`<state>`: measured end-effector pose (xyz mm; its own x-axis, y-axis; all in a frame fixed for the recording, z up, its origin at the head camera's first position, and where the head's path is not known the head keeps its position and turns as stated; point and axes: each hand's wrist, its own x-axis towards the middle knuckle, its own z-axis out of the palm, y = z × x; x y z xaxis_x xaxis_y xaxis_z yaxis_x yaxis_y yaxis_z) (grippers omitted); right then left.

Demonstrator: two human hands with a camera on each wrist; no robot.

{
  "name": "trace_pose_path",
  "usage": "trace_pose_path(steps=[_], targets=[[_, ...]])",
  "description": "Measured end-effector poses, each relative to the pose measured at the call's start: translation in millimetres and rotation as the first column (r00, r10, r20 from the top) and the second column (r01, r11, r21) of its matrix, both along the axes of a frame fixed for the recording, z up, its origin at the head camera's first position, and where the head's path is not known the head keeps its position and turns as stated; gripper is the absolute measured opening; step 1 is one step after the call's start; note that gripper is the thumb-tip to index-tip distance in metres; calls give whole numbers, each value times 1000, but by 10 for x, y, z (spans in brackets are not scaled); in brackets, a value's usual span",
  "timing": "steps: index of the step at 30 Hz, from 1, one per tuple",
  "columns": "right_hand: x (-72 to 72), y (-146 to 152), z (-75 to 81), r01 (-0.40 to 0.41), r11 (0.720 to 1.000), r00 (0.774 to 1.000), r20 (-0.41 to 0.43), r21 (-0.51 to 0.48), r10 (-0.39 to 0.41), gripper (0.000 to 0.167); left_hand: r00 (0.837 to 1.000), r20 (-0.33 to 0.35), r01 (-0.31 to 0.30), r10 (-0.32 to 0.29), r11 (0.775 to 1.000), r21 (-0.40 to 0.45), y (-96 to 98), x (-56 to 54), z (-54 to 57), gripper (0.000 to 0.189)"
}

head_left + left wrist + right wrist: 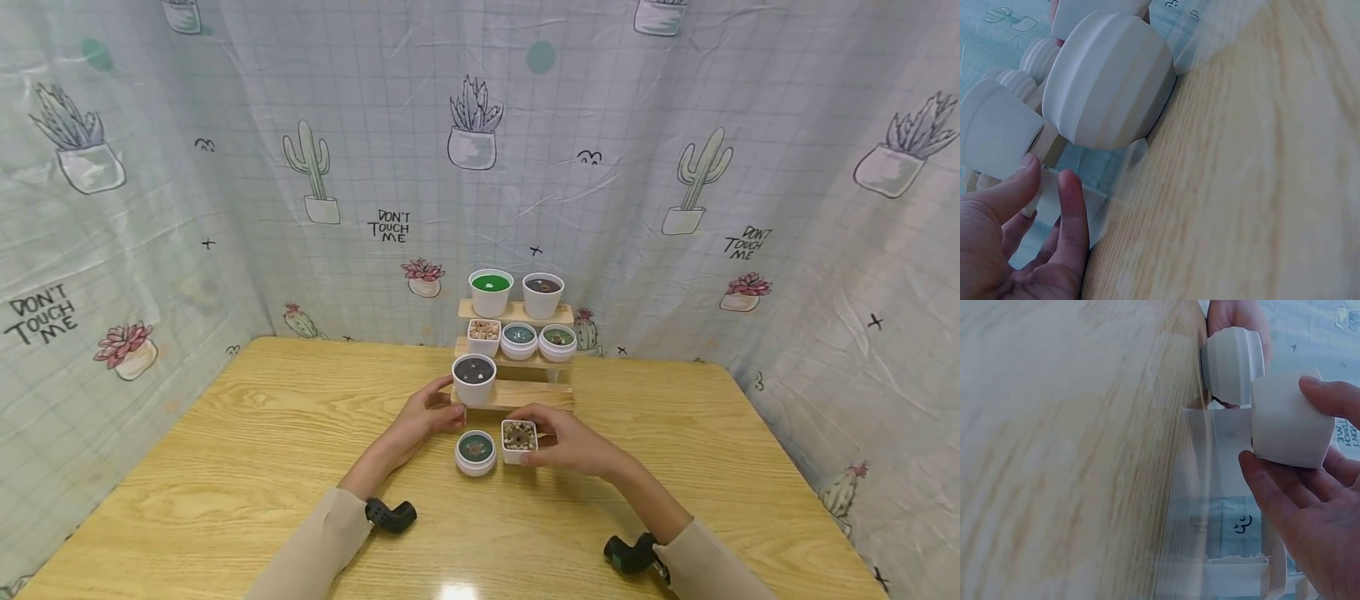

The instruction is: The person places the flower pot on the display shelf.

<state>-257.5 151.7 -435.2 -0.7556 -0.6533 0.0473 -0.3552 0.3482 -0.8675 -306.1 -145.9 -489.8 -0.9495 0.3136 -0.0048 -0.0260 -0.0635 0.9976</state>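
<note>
My right hand (pixel 566 442) grips a square white pot (pixel 519 442) filled with pebbles; its thumb and fingers press opposite sides in the right wrist view. Beside it on the table is a low, ribbed round pot (pixel 476 454) with a green top. My left hand (pixel 422 421) is at the left end of a three-tier wooden display stand (pixel 532 395), thumb and fingers around the pale end panel (pixel 1052 190). Directly above that hand, a round white pot (pixel 474 382) with a dark top sits on the lowest tier.
On the middle tier stand a square pebble pot (pixel 483 336) and two low round pots, one blue-green (pixel 519 342), one green (pixel 557 342). A green-topped pot (pixel 491 294) and a dark-topped pot (pixel 543 297) occupy the top tier. Behind the wooden table (pixel 247 467) hangs a cactus-print curtain (pixel 360 292).
</note>
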Motion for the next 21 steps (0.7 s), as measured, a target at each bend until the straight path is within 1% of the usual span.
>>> trace_pose_path(steps=[10,13,21], targets=[[15,-19,34,11,1000,1000,2,-6,-11,56,1000,-5,6,-6,1000,10,-4,8,22,73],[14,-18,39,11,1000,1000,2,-12,-11,56,1000,-11,6,-6,1000,1,-6,11,22,73],[11,-7,51,-4,1000,1000,-25,-20,3,57,1000,-12,6,-6,1000,6,-9,12,12,73]])
